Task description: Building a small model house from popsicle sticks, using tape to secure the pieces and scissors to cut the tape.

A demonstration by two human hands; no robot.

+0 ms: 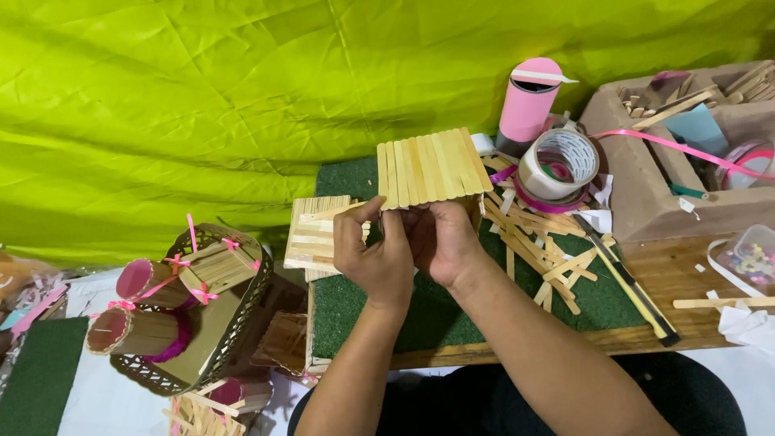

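Note:
Both my hands hold a small box built of flat wooden craft sticks (432, 167), lifted above a green turf mat (347, 303). My left hand (373, 252) grips its near left edge with thumb and fingers. Close beside it, my right hand (440, 241) closes on the underside, fingers curled under the box. The box's slatted top panel faces the camera and tilts away. Behind my left hand a second flat panel of craft sticks (311, 236) lies on the mat's left edge.
Loose craft sticks (537, 234) pile at the mat's right, with a tape roll (559, 164), a pink cylinder (526, 103) and a yellow-black knife (634, 287). A cardboard organiser (646, 190) stands at right. A woven basket (230, 327) of stick crafts sits left. Green cloth (202, 97) hangs behind.

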